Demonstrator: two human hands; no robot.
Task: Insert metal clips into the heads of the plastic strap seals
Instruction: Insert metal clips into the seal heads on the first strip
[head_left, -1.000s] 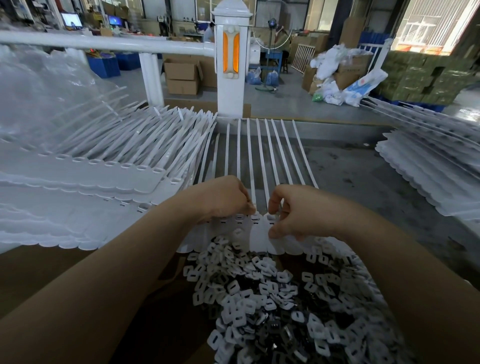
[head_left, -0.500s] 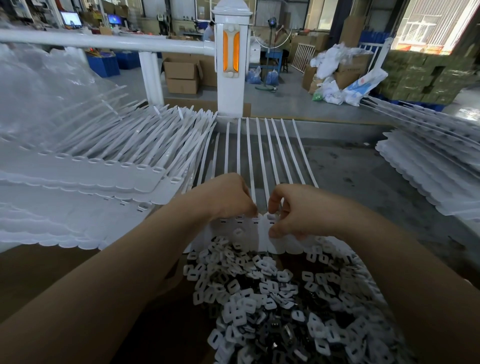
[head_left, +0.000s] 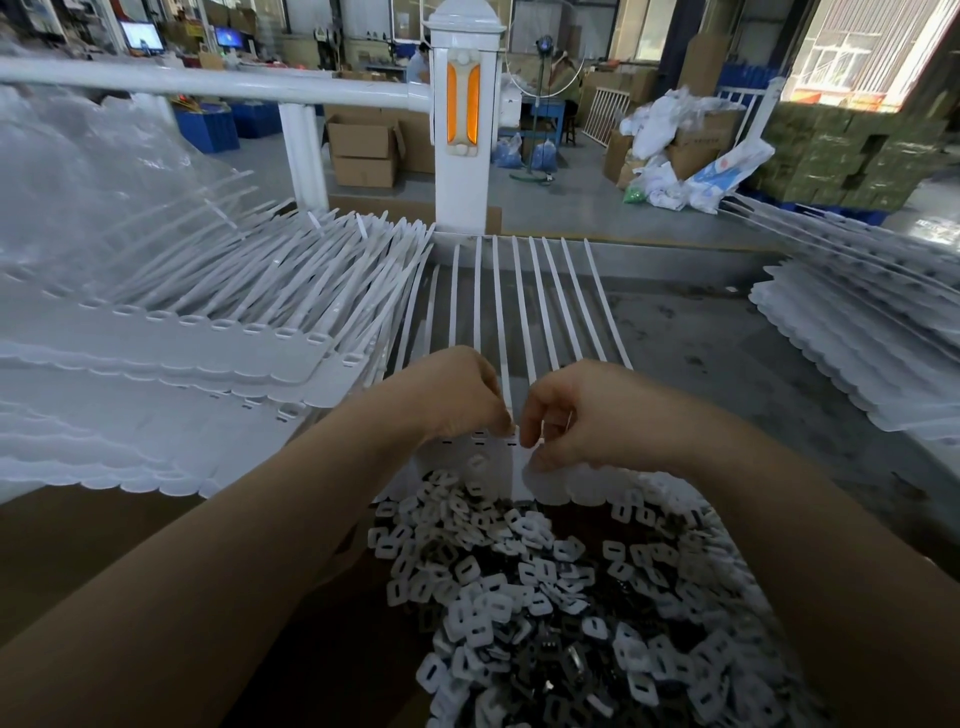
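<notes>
Hands are meeting over the near end of a sheet of joined strap seals, which is lying flat on the worktop with its straps pointing away and its row of slotted heads turned toward the person, presumably so each slot is sitting within easy reach. The left hand is curling its fingers down onto the heads, seemingly to be pinning the sheet; what its grip is closed on is hidden beneath the knuckles, so I cannot tell. The right hand is bunching thumb and fingertips at one head, likely seating a clip, though the clip itself is too small to make out. A heap of clips, white and dark pieces mixed, is spreading just in front of the heads, probably kept that close for quick picking. Stacks of more seal sheets are lying to the left, and another stack to the right.
</notes>
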